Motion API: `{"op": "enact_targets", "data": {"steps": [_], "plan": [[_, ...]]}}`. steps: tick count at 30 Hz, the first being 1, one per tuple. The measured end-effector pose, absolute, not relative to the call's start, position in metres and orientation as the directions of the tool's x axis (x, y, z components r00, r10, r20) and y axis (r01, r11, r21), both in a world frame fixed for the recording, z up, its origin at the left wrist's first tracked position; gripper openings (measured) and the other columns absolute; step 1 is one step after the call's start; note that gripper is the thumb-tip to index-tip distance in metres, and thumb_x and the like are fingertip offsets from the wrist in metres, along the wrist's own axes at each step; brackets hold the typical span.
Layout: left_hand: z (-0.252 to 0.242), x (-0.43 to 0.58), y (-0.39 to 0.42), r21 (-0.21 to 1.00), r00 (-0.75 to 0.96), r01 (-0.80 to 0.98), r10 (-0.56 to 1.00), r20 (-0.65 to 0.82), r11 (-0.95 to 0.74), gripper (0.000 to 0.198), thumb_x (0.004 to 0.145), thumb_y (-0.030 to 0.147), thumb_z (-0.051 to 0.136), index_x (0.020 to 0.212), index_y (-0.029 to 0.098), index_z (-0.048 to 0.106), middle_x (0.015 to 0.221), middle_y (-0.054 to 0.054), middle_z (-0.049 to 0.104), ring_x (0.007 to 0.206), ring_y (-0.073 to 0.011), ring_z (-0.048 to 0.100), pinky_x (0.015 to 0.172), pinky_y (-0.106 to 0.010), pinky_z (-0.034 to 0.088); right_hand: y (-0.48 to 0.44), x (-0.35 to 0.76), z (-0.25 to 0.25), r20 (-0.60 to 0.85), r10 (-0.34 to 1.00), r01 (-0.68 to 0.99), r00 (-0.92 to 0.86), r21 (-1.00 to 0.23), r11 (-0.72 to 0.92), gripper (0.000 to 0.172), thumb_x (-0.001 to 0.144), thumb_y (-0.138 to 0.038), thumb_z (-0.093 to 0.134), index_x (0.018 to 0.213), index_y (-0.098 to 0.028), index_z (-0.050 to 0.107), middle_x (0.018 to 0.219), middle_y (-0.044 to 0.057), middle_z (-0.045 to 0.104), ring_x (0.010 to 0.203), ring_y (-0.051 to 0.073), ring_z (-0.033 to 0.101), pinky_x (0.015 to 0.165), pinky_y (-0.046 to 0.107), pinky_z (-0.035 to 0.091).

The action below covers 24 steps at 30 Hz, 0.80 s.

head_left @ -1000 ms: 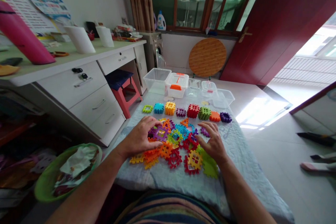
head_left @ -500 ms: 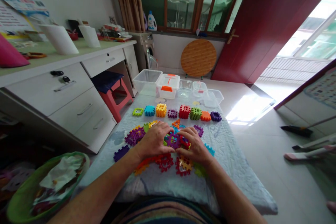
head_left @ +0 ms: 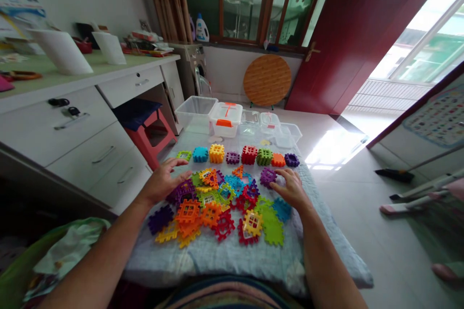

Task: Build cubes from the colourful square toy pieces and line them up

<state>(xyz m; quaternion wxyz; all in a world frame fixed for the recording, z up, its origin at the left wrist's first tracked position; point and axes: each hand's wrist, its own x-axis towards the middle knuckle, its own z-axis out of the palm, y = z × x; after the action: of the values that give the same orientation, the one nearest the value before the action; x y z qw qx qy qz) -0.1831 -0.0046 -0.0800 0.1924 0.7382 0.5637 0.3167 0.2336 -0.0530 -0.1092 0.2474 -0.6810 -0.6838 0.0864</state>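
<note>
A loose pile of colourful plastic interlocking building tiles lies in front of me, some solid and some window-like. My left hand [head_left: 164, 182] is open at the pile's left side, fingers stretched apart beside the purple tiles [head_left: 184, 192]. On the right, my right hand [head_left: 293, 188] is open, with its thumb and fingers apart at the edge of a purple toothed tile [head_left: 268, 177]. Between the hands lie light-blue tiles [head_left: 235, 184], a small orange triangle tile [head_left: 238, 172] and red tiles [head_left: 247, 199]. Nearer me are orange tiles [head_left: 188, 211] and green tiles [head_left: 272, 227].
Behind the pile runs a row of tile stacks sorted by colour, among them a yellow stack [head_left: 216, 153] and a red stack [head_left: 249, 155]. Clear plastic boxes [head_left: 197, 112] stand at the table's far end. A red stool [head_left: 154, 137] and white desk [head_left: 79, 120] are left.
My hands have parted from the pile's middle, left hand going left and right hand going right. The tiles between them are now uncovered. The view has shifted slightly.
</note>
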Motion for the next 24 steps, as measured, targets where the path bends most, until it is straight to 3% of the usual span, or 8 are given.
{"op": "enact_targets", "data": {"steps": [4, 10, 24], "plan": [[-0.109, -0.201, 0.002, 0.68, 0.078, 0.704, 0.975, 0.209, -0.202, 0.052, 0.076, 0.062, 0.058, 0.102, 0.019, 0.066, 0.107, -0.008, 0.068, 0.096, -0.0248, 0.064, 0.082, -0.033, 0.051, -0.056, 0.232, -0.109, 0.134, 0.99, 0.915, 0.04, -0.403, 0.018, 0.04, 0.075, -0.039, 0.067, 0.111, -0.023, 0.066, 0.11, 0.008, 0.062, 0.109, 0.028, 0.053, 0.094, 0.041, 0.039], [-0.119, -0.199, 0.0, 0.748, 0.048, 0.641, 0.981, 0.186, -0.173, 0.047, 0.077, 0.059, 0.058, 0.098, 0.018, 0.066, 0.097, -0.007, 0.07, 0.088, -0.0226, 0.066, 0.085, -0.033, 0.052, -0.055, 0.222, -0.11, 0.174, 0.984, 0.923, 0.03, -0.383, 0.04, 0.056, 0.073, -0.045, 0.067, 0.123, -0.021, 0.058, 0.115, 0.009, 0.059, 0.112, 0.031, 0.05, 0.093, 0.046, 0.039], [-0.123, -0.204, -0.001, 0.776, 0.042, 0.604, 0.979, 0.199, -0.184, 0.04, 0.076, 0.052, 0.061, 0.093, 0.017, 0.067, 0.093, -0.005, 0.071, 0.087, -0.0219, 0.067, 0.084, -0.032, 0.052, -0.051, 0.209, -0.111, 0.17, 0.983, 0.948, 0.067, -0.318, -0.009, 0.046, 0.073, -0.04, 0.065, 0.114, -0.02, 0.061, 0.107, 0.008, 0.059, 0.105, 0.03, 0.05, 0.088, 0.042, 0.036]]}}
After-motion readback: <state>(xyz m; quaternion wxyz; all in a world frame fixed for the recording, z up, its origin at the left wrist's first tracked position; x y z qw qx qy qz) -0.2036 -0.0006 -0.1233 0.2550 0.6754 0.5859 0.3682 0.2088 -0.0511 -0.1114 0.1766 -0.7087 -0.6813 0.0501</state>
